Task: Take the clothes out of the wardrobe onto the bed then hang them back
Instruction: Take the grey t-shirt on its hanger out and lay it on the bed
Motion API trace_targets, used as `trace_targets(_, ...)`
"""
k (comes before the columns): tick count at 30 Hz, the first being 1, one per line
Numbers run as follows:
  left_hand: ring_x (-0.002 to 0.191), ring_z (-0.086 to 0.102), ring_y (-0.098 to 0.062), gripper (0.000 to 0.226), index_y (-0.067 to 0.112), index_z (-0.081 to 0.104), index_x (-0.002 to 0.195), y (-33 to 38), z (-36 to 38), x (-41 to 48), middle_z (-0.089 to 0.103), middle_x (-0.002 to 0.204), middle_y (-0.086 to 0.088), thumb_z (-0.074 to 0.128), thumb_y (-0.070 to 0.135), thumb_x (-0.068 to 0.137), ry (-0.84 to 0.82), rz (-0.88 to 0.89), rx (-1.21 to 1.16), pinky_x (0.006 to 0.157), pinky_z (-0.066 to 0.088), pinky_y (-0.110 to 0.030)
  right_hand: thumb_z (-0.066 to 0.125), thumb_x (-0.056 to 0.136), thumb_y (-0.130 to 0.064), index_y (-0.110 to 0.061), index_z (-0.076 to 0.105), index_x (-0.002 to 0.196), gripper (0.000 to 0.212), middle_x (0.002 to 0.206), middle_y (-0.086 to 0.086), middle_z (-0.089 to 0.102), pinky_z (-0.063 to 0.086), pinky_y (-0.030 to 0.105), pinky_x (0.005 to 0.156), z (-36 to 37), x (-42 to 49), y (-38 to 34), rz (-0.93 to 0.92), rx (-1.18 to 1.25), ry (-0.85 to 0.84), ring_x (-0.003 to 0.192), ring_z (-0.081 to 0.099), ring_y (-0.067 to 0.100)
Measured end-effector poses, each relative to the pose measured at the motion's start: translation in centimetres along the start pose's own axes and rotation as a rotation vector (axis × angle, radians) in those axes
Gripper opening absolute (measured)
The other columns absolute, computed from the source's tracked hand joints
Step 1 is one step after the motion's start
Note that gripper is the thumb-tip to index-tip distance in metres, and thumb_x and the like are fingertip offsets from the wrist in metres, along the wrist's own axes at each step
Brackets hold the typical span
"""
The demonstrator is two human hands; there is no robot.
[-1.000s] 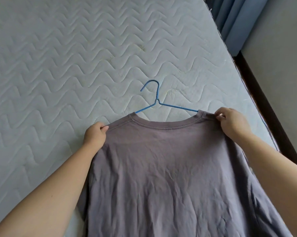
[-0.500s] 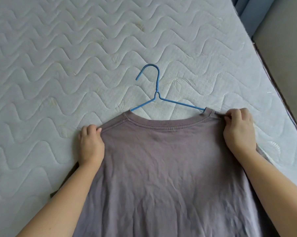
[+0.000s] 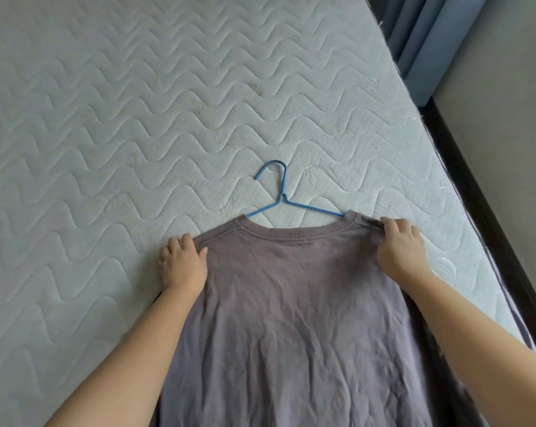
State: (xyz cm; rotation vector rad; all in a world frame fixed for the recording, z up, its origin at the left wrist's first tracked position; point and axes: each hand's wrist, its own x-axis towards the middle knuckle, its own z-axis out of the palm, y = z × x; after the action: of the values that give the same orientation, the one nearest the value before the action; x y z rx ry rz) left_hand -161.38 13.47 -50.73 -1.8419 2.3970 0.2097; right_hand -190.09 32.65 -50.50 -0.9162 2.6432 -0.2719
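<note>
Both hands have settled lower, left hand [image 3: 183, 266] and right hand [image 3: 400, 248] each pinching a shoulder of the mauve T-shirt [image 3: 291, 318] near the bed's [image 3: 106, 118] right edge; uneven tugging could slip the blue hanger [image 3: 283, 197] out through the collar.

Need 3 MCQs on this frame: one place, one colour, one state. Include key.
1. Where does the hanger's hook lie?
A. on the mattress beyond the collar
B. in the left hand
C. on the floor

2. What colour is the hanger?
A. white
B. blue
C. black

3. What is the right hand doing?
A. resting open on the mattress
B. holding the hook
C. pinching the shirt's shoulder

Answers:
1 A: the hook rests on the mattress past the neckline.
2 B: the wire is blue.
3 C: its grip is shut on the T-shirt at the shoulder; the left hand holds the other shoulder.
</note>
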Motion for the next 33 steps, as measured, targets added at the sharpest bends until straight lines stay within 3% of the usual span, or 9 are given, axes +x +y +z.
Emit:
trace_targets(6,0.110,0.052,-0.041,0.035,0.000,0.050,0.119,-0.5,-5.7,-7.9,0.055,0.120,-0.025,0.050,0.020,0.091,-0.046,-0.013,-0.360,0.091,0.043,-0.045,0.047,0.086,-0.004,-0.003,0.045,0.129,0.043,0.133,0.020,0.046,0.037,0.040,0.097,-4.0,-9.3,0.1,0.046,0.233,-0.113,0.123,0.042,0.036)
trace_targets(11,0.103,0.058,-0.028,0.027,0.006,0.054,0.114,-1.6,-10.6,-17.1,0.063,0.113,-0.013,0.046,0.020,0.093,-0.263,-0.065,-0.563,0.086,0.043,-0.031,0.049,0.089,-0.008,-0.004,0.052,0.120,0.031,0.117,0.014,0.062,0.043,0.033,0.085,-7.3,-20.2,1.0,0.118,0.422,-0.146,0.104,0.060,0.028)
trace_targets(14,0.101,0.060,-0.025,0.023,0.010,0.055,0.110,-3.0,-13.4,-23.3,0.065,0.111,-0.011,0.044,0.022,0.094,-0.338,-0.061,-0.544,0.079,0.040,-0.025,0.049,0.090,-0.012,-0.006,0.054,0.118,0.028,0.108,0.012,0.066,0.039,0.028,0.078,-9.6,-25.8,1.6,0.190,0.489,-0.200,0.091,0.059,0.023)
trace_targets(19,0.097,0.060,-0.026,0.024,0.013,0.053,0.111,-5.7,-17.2,-32.8,0.065,0.111,-0.005,0.040,0.024,0.095,-0.392,-0.015,-0.342,0.071,0.040,-0.028,0.052,0.089,-0.015,-0.007,0.057,0.115,0.027,0.101,0.013,0.065,0.042,0.032,0.081,-13.3,-32.9,3.6,0.208,0.480,-0.320,0.096,0.059,0.028)
trace_targets(24,0.090,0.060,-0.030,0.012,0.020,0.052,0.092,-10.0,-17.6,-41.9,0.067,0.098,-0.009,0.041,0.022,0.093,-0.448,-0.222,-0.410,0.077,0.049,-0.038,0.053,0.089,-0.018,-0.008,0.057,0.113,0.027,0.093,0.009,0.063,0.041,0.032,0.078,-15.2,-38.2,6.4,0.193,0.437,-0.448,0.090,0.059,0.026)
trace_targets(28,0.086,0.063,-0.030,0.018,0.023,0.050,0.077,-13.5,-16.0,-48.3,0.068,0.094,-0.011,0.041,0.019,0.093,-0.488,-0.443,-0.558,0.080,0.049,-0.037,0.054,0.088,-0.017,-0.007,0.058,0.109,0.024,0.096,0.014,0.067,0.045,0.034,0.077,-14.4,-41.8,9.1,0.220,0.385,-0.544,0.090,0.064,0.030)
trace_targets(31,0.077,0.064,-0.027,0.016,0.015,0.054,0.085,-15.8,-14.7,-52.1,0.066,0.089,-0.012,0.040,0.017,0.093,-0.486,-0.573,-0.665,0.072,0.048,-0.032,0.054,0.086,-0.010,-0.003,0.059,0.102,0.018,0.088,0.016,0.064,0.051,0.037,0.073,-13.1,-44.4,10.1,0.264,0.392,-0.580,0.078,0.063,0.031)
trace_targets(33,0.069,0.061,-0.024,0.017,0.009,0.055,0.089,-17.5,-14.0,-54.5,0.064,0.083,-0.011,0.040,0.015,0.093,-0.478,-0.643,-0.691,0.061,0.044,-0.027,0.050,0.087,-0.005,-0.004,0.059,0.085,0.009,0.077,0.013,0.061,0.050,0.026,0.056,-12.5,-46.4,10.3,0.304,0.401,-0.614,0.064,0.057,0.026)
